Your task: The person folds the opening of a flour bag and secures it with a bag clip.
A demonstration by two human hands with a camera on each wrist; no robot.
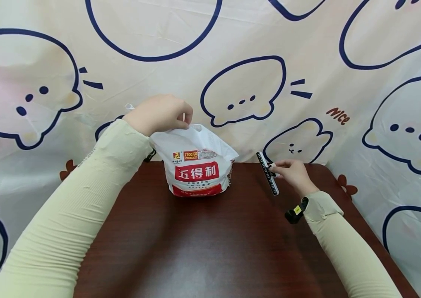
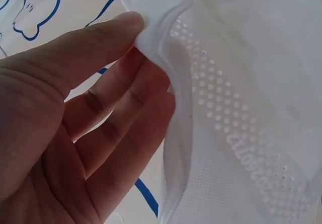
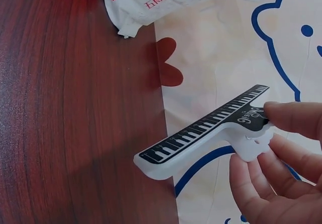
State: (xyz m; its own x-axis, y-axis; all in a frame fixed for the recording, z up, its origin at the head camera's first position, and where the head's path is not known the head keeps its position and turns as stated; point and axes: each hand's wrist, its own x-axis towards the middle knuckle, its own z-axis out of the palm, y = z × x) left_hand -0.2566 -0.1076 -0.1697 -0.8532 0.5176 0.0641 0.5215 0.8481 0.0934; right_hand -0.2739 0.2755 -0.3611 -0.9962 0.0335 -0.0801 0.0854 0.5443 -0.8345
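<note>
A white flour bag (image 1: pixel 197 171) with red printing stands upright near the back of the table. My left hand (image 1: pixel 163 111) pinches its top edge between thumb and fingers; in the left wrist view the folded rim of the bag (image 2: pixel 173 73) lies between them. To the right of the bag, my right hand (image 1: pixel 294 176) holds a long bag clip (image 1: pixel 268 174) by its handle, above the table. Piano keys are printed on the clip (image 3: pixel 206 126), and the thumb and fingers grip its black and white handle.
The dark brown wooden table (image 1: pixel 210 244) reaches back to a cloth backdrop (image 1: pixel 240 33) with cartoon bears, which also hangs along both sides. A black band with a small device (image 1: pixel 295 211) is on the right wrist.
</note>
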